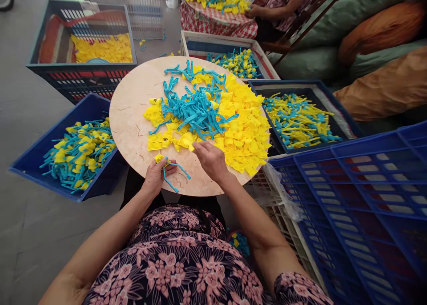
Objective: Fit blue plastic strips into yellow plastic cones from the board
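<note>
Near the front edge of the round table [128, 114], my left hand [155, 176] is closed on a small yellow piece [159, 158] with two blue strips [169, 180] hanging from it. To its right, my right hand [211, 160] reaches over the table with fingertips pinched at a yellow piece [186, 141] at the front of the pile. Blue strips [191, 109] lie heaped in the middle. A broad spread of loose yellow pieces [245, 122] covers the table's right side, and a few dark-printed ones [166, 139] lie in front of the heap.
A blue crate [100, 182] of yellow-and-blue pieces stands at left, with a dark crate [43, 69] of yellow pieces behind. More filled crates [347, 118] stand at right, beside tall blue crates [333, 198]. A co-worker's arm [276, 12] rests by a checkered table [216, 25].
</note>
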### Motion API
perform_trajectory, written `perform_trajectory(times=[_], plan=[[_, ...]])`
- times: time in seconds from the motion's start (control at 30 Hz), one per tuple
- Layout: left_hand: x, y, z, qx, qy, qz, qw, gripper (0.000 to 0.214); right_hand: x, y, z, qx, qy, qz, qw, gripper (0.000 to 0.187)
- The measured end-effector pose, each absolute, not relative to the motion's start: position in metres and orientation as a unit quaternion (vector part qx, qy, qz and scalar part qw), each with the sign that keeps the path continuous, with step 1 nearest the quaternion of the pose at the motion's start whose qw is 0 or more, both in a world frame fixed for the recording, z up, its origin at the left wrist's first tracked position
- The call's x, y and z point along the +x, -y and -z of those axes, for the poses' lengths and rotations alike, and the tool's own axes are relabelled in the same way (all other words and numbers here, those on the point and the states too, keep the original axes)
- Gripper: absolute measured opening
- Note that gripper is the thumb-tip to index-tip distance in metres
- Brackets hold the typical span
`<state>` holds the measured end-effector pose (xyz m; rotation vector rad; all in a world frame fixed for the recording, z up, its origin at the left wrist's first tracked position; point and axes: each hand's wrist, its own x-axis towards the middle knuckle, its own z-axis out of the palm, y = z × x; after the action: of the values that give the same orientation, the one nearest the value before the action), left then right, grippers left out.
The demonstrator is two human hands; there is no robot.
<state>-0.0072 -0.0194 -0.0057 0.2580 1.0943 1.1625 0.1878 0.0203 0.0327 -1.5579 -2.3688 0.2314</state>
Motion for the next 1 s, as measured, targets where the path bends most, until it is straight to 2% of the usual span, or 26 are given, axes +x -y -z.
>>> perform_trajectory(times=[0.1, 0.2, 0.3, 0.43, 0.6, 0.7, 0.83, 1.0], plan=[[-0.009, 0.019, 0.005, 0.115, -0.492, -0.518, 0.690, 0.022, 0.193, 0.009, -0.023, -0.535, 0.842, -0.055, 0.044, 0.030], [-0.009, 0.019, 0.006, 0.127, -0.493, -0.511, 0.692, 0.020, 0.192, 0.022, -0.008, -0.537, 0.839, -0.083, 0.019, 0.028], [-0.010, 0.018, 0.006, 0.135, -0.502, -0.493, 0.697, 0.020, 0.190, 0.023, 0.004, -0.553, 0.824, -0.110, 0.054, 0.033], [-0.011, 0.016, 0.004, 0.138, -0.507, -0.474, 0.707, 0.020, 0.189, 0.016, 0.011, -0.559, 0.806, -0.162, 0.111, 0.030], [-0.012, 0.017, 0.002, 0.139, -0.508, -0.464, 0.713, 0.019, 0.183, 0.015, 0.011, -0.559, 0.695, -0.332, 0.307, 0.034], [-0.010, 0.019, 0.003, 0.145, -0.503, -0.471, 0.710, 0.025, 0.170, 0.017, 0.005, -0.508, 0.631, -0.437, 0.391, 0.040], [-0.006, 0.021, 0.004, 0.144, -0.498, -0.504, 0.691, 0.032, 0.149, 0.019, -0.003, -0.470, 0.613, -0.476, 0.420, 0.037], [-0.005, 0.023, 0.007, 0.152, -0.501, -0.510, 0.683, 0.032, 0.133, 0.022, 0.000, -0.482, 0.643, -0.430, 0.411, 0.036]])
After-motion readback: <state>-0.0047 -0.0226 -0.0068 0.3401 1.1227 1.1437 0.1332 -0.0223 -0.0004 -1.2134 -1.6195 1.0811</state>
